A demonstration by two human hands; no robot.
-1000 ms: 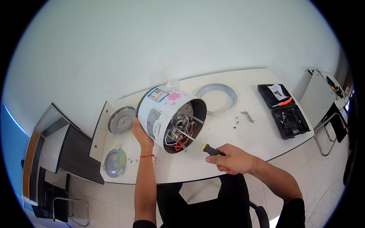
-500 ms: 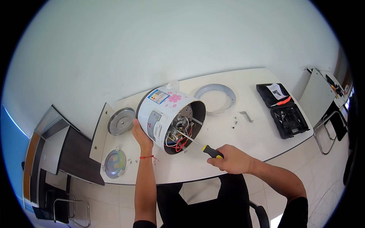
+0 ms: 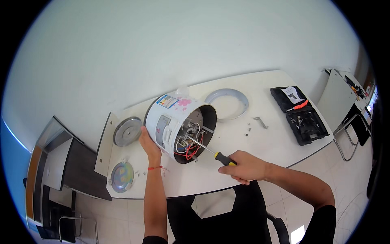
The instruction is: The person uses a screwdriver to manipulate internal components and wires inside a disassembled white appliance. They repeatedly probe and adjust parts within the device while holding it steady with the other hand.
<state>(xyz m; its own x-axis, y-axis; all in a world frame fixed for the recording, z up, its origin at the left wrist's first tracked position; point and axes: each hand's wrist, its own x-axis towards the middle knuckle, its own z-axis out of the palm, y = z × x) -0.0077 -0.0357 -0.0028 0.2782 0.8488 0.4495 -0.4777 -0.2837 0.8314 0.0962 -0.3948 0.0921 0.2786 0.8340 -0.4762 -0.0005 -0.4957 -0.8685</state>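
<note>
A white rice cooker (image 3: 154,116) with pink flowers lies tipped on its side, its open underside facing right. Inside show white wires, red wires (image 3: 191,153) and metal parts. My left hand (image 3: 151,145) holds the cooker's lower left side; its fingers are partly hidden behind the body. In my right hand (image 3: 248,166) is a screwdriver (image 3: 224,159) with a black and yellow handle. Its shaft reaches into the underside among the wiring; the tip's exact contact is hard to see.
A pale ring (image 3: 227,92), a metal bracket (image 3: 261,123) and several small screws (image 3: 248,130) lie right of the cooker. An open black tool case (image 3: 308,128) holds bits. A round metal lid (image 3: 127,132) and a shiny disc (image 3: 122,178) are at left on the white table (image 3: 280,144).
The view has shifted slightly. My right hand's grip on the screwdriver handle has turned, with lower fingers now showing. The shaft stays inside the cooker, and my left hand keeps its hold.
</note>
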